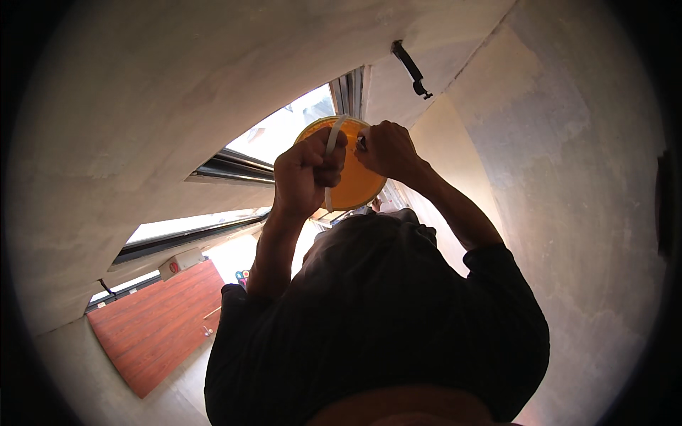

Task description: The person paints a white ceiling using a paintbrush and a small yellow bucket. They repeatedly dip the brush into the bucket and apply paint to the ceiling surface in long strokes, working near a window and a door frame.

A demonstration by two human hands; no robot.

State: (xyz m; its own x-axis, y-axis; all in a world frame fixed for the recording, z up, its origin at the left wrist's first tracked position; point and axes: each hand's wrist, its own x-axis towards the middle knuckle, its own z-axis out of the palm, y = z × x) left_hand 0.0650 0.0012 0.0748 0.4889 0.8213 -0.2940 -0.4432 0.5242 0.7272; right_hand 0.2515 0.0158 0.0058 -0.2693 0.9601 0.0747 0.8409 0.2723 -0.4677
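In the head view, a yellow-orange bucket is at the far centre of the scene, beyond the dark shirt and between the two hands; whether it hangs free or rests on something cannot be told. The left hand is closed in a fist around the bucket's pale strap handle, which runs across the opening. The right hand is at the right side of the bucket, bent inward with its fingers curled and narrow – something small and dark shows by the fingertips, but I cannot tell what it is or whether it is gripped. The step in hand looks like steadying the bucket with the left hand while the right works at its near-right rim or just inside it. As I judge it, the next move calls for a firm left fist, so that the bucket does not swing or tip, and a light touch from the right. To the left are a bright window and, nearer, a reddish wood-grain panel; a black bracket is on the far right – well apart from both hands.
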